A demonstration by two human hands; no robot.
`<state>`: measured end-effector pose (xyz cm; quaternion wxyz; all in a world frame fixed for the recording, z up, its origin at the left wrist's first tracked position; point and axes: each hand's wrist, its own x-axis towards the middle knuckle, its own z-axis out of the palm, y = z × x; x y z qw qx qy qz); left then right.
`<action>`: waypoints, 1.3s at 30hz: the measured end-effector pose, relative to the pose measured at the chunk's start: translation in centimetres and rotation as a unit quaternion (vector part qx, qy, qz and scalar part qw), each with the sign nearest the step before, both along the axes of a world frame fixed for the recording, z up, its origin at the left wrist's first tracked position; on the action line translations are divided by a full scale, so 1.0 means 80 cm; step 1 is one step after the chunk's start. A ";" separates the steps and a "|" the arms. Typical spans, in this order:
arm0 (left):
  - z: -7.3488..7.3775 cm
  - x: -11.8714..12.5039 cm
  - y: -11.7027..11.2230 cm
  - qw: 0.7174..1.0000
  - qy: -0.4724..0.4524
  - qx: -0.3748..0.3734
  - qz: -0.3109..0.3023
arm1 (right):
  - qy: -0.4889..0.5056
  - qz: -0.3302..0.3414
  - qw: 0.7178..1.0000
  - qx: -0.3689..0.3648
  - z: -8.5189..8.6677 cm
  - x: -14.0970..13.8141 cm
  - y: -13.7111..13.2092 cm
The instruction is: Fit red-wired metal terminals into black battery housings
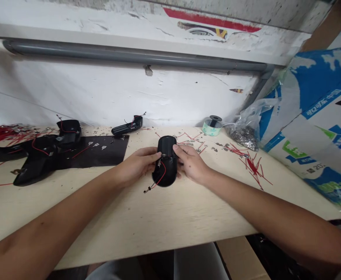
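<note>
A black plastic housing (168, 171) is held between both hands above the middle of the table. My left hand (140, 165) grips its left side, thumb on the upper face near a metal contact. On the opposite side my right hand (189, 161) is closed round the edge, with its thumb pressing the upper part. A thin red wire (163, 175) curves out of the hollow lower part. It runs to a small dark component (147, 189) hanging past the lower left rim. The fingers beneath the housing are mostly hidden.
More black housings (40, 155) with red wires lie at the left by a dark mat (112, 151); another housing (128, 125) sits near the wall. Cut red wires (253, 165), a tape roll (211, 127), a bag of small metal parts (244, 134) and a large carton (313, 128) are right.
</note>
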<state>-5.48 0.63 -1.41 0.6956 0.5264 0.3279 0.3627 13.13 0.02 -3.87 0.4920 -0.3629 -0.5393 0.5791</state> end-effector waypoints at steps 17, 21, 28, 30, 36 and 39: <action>-0.001 0.008 -0.004 0.996 -0.014 -0.060 0.062 | -0.077 -0.084 0.983 0.140 0.010 0.015 0.008; -0.001 0.006 -0.003 0.996 -0.029 -0.053 0.059 | -0.083 -0.065 0.983 0.153 0.013 0.015 0.003; -0.007 0.005 -0.002 0.999 -0.038 -0.030 0.022 | -0.031 -0.085 0.991 0.094 0.023 0.010 -0.005; -0.010 0.005 -0.001 0.999 -0.033 -0.012 0.004 | -0.028 -0.080 0.994 0.065 0.026 0.008 -0.007; -0.016 0.003 0.001 0.999 -0.010 0.026 -0.030 | -0.029 -0.080 0.996 0.036 0.023 0.003 -0.010; -0.017 0.004 0.001 0.999 -0.009 0.028 -0.030 | -0.043 -0.087 0.994 0.050 0.017 0.001 -0.009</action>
